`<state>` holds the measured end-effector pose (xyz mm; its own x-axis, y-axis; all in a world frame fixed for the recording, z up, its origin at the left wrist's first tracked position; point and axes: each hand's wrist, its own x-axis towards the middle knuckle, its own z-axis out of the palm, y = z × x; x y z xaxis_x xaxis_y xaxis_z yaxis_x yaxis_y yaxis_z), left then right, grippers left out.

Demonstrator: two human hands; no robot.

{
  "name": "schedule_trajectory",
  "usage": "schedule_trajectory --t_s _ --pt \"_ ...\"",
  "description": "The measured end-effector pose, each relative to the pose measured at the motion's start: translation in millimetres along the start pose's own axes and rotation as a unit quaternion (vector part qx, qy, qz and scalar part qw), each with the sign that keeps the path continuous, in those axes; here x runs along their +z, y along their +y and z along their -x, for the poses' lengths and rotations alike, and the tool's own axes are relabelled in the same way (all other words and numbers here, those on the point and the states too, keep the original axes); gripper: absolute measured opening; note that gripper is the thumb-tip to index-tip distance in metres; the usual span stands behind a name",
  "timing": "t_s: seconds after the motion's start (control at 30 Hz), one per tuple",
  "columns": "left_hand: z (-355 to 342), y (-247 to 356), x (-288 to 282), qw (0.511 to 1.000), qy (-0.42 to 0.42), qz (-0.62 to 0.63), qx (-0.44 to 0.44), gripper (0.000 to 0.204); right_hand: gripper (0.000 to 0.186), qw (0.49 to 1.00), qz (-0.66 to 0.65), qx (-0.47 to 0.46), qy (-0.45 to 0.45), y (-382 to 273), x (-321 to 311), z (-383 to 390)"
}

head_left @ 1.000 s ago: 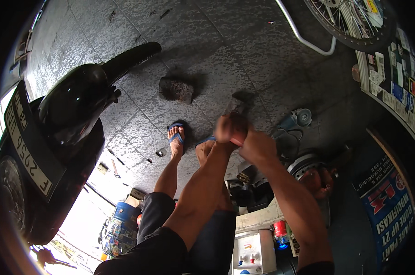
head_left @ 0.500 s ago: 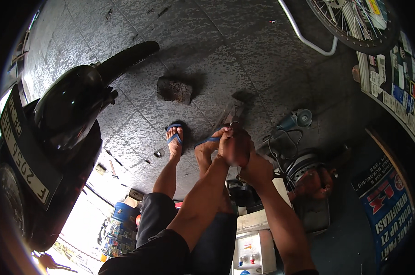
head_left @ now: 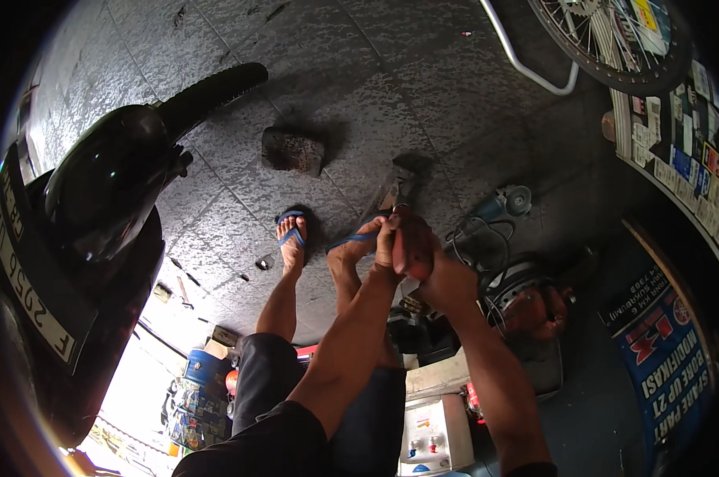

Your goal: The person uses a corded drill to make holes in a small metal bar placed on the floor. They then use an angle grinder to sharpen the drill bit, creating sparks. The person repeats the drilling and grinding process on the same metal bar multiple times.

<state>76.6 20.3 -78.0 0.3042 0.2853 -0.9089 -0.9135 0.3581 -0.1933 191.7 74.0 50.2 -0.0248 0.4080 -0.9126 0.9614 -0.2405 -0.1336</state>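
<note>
In front of me, above my right foot, both hands grip a worn red, rounded, tool-like body; its exact kind is unclear. My left hand is closed around its near left side. Pressed against its right side, my right hand is closed too, fingers partly hidden. Beyond the red body a narrow greyish metal piece points away to a dark end near the floor. Whether it joins the red body I cannot tell. Just right of it, an angle grinder with a looped cord lies on the floor.
A dark block rests on the tiled floor. On the left stands a black motorcycle. A spoked wheel and a bent metal tube are at the far right. Reddish machinery sits near my right arm, beside a blue banner.
The whole view has shifted slightly, moving the floor things a little left and up. My hands keep hold of the red body, which is now less covered by my fingers.
</note>
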Motion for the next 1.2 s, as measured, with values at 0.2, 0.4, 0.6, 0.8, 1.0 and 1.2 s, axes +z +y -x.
schedule_trajectory --t_s 0.2,0.4,0.6,0.8,1.0,1.2 --pt "12.6 4.2 21.7 0.997 0.013 -0.068 0.03 0.053 0.082 0.999 -0.03 0.001 0.027 0.4 5.8 0.0" --pt "-15.7 -11.9 -19.8 0.99 -0.126 0.048 0.034 0.051 0.088 0.994 0.107 -0.02 -0.027 -12.2 -26.5 -4.7" --pt "-13.5 -20.5 -6.0 0.975 -0.17 0.138 0.047 0.039 0.093 0.984 0.152 -0.016 -0.087 -22.9 -43.9 -6.7" --pt "-26.8 -5.4 51.6 0.998 -0.034 0.043 -0.031 0.046 0.08 0.999 -0.007 -0.052 -0.003 24.7 -56.5 -37.0" --pt "-47.5 -14.9 61.2 0.992 0.079 -0.059 -0.077 0.048 0.071 0.975 -0.213 -0.056 0.002 53.6 -51.9 -40.9" --pt "-33.8 -26.5 19.2 0.993 0.031 -0.075 -0.082 0.052 0.078 0.968 -0.208 -0.104 0.097 72.6 10.8 -18.9"
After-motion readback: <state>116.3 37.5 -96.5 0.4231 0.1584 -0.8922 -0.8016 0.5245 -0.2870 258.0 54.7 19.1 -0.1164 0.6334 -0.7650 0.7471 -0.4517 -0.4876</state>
